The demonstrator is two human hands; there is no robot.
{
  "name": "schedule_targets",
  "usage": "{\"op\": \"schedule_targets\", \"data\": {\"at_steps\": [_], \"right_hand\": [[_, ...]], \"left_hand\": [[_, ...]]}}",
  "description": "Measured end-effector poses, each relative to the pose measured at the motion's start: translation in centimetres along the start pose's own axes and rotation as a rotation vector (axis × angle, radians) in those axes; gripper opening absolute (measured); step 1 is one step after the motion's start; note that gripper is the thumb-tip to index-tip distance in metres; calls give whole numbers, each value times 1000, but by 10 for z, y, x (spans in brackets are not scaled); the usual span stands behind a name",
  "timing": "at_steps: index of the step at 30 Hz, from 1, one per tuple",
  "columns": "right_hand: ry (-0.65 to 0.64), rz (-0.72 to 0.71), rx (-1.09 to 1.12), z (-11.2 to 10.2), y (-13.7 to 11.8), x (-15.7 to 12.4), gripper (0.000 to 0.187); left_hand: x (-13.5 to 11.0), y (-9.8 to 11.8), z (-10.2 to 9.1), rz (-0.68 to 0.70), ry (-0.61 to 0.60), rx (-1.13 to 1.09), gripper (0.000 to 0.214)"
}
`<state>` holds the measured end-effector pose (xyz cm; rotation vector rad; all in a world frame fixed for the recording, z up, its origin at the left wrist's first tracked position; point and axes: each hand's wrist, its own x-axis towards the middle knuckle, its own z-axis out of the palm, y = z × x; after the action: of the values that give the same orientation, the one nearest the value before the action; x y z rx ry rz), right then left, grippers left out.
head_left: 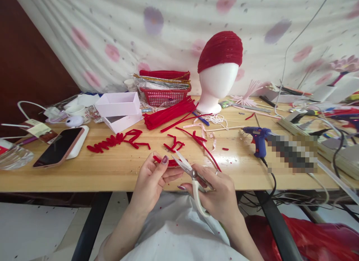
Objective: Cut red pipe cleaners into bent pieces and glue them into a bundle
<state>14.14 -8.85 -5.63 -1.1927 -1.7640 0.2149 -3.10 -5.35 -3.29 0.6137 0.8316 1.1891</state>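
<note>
My left hand (153, 178) pinches short red pipe cleaners (173, 163) between thumb and fingers, just above the front of the table. In my right hand (218, 191) is a pair of scissors (194, 173) with white handles, its blades parted and pointing left. The blades lie at the right end of the held pipe cleaners; whether they touch them I cannot tell. Beyond my hands lie bent red pipe cleaner pieces (174, 144), a looped red row (108, 142) and a longer red strand (207, 150).
A red bundle of pipe cleaners (168, 113) lies before a red basket (165, 96). Behind stands a white mannequin head (217, 81) with a red wrapped cap (221, 51). A blue glue gun (258, 139) and power strip (314, 148) are right; a phone (58, 146) and white boxes (119, 103) left.
</note>
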Motion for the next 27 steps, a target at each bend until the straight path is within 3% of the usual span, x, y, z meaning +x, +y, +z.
{"op": "schedule_targets", "data": {"at_steps": [5,9,14,17,20,27], "right_hand": [[5,83,64,1,2,-2,18],[-2,312,384,2,6,-2,25],[3,477,719,-1,8,2,24],[29,567,756,-1,7,3,22],[55,538,741,1,7,1,25],[190,579,789,5,-1,2,21]], "left_hand": [[1,-2,-3,38,4,38,43],[4,-4,-4,108,62,76,39],[4,-8,-7,429,161,239,29],[1,-11,-7,604,171,362,20],[-2,-10,-4,702,193,409,16],[-3,-11,-5,648,244,401,13]]}}
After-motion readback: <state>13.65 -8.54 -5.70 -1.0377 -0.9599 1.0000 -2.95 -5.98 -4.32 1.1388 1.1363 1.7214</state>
